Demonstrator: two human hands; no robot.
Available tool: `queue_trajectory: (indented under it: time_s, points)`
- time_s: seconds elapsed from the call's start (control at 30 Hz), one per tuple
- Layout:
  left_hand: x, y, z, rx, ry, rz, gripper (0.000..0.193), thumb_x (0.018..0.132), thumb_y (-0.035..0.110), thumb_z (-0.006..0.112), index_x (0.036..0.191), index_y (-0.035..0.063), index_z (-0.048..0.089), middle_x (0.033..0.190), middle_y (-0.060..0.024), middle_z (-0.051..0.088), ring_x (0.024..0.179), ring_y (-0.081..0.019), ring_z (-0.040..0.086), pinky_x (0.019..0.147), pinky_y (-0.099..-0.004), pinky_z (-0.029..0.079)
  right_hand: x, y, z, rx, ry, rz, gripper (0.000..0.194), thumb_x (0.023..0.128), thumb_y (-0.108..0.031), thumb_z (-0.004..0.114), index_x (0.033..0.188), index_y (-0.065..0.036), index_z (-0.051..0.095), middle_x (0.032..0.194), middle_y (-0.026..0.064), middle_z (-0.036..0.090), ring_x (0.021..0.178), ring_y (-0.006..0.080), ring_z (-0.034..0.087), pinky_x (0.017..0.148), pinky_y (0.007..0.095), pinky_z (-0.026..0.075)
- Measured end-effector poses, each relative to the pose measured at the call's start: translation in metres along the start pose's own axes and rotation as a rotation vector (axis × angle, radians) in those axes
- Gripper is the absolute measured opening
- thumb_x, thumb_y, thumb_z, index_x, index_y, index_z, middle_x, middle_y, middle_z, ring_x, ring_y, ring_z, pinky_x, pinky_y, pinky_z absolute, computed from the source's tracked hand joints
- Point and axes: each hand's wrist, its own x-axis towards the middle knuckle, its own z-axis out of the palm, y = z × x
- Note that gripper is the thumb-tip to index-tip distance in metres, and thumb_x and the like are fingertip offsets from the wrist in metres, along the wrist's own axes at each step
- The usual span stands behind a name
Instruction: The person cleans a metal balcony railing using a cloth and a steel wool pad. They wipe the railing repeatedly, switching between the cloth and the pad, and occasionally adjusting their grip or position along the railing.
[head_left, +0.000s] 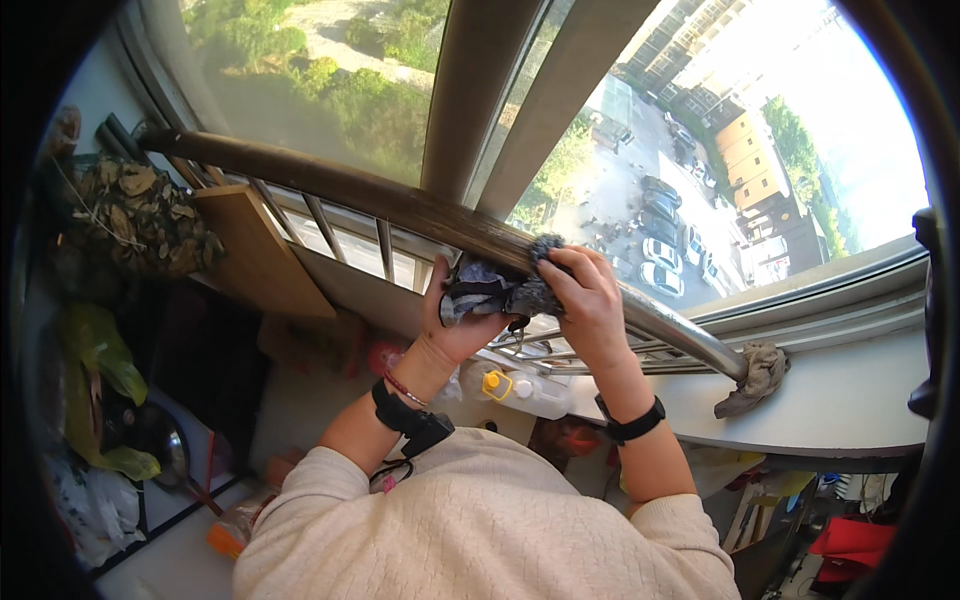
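Observation:
A metal handrail runs slantwise below the window. Its left stretch looks brown and dull, its right end shiny. My right hand presses a bunched dark grey cloth onto the rail's upper side, fingers curled over it. Just left of it, my left hand is turned palm up under the rail. Striped grey and black folds of fabric lie in that palm, with the thumb raised beside them. Whether these folds and the cloth are one piece cannot be told.
A brown rag lies at the rail's right end on the white sill. Plastic jugs stand below. At left are a wooden board, a net bag of dried pieces and a yellow-green plastic bag. Metal bars hang under the rail.

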Motion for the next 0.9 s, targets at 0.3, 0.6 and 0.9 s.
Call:
queue_trajectory:
  time_s: [0.3, 0.6, 0.9]
  points:
    - [0.0, 0.019, -0.008, -0.152, 0.071, -0.099, 0.07, 0.096, 0.064, 0.044, 0.148, 0.0172, 0.048, 0.152, -0.0096, 0.05, 0.143, -0.028, 0.043, 0.121, -0.0495, 0.029, 0.062, -0.036, 0.063, 0.096, 0.033, -0.09, 0.028, 0.073, -0.008, 0.065, 0.101, -0.005, 0.068, 0.108, 0.0112, 0.061, 0.104, 0.0328, 0.06, 0.091, 0.042, 0.053]
    - [0.004, 0.009, -0.014, -0.053, -0.126, -0.051, 0.068, 0.1, 0.062, 0.04, 0.149, 0.0149, 0.047, 0.152, -0.0125, 0.049, 0.143, -0.0315, 0.042, 0.121, -0.0524, 0.028, 0.023, -0.013, 0.03, -0.003, 0.033, -0.064, 0.028, 0.074, -0.008, 0.067, 0.101, -0.007, 0.071, 0.113, 0.0082, 0.065, 0.112, 0.0305, 0.062, 0.096, 0.0445, 0.051]
    - [0.013, 0.002, -0.01, -0.214, 0.045, -0.105, 0.065, 0.099, 0.063, 0.044, 0.144, 0.0168, 0.052, 0.15, -0.0099, 0.051, 0.139, -0.0289, 0.045, 0.12, -0.0529, 0.029, 0.036, -0.017, 0.044, 0.067, 0.05, -0.073, 0.026, 0.071, -0.009, 0.065, 0.097, -0.006, 0.071, 0.111, 0.0082, 0.064, 0.11, 0.0308, 0.061, 0.093, 0.0441, 0.052]
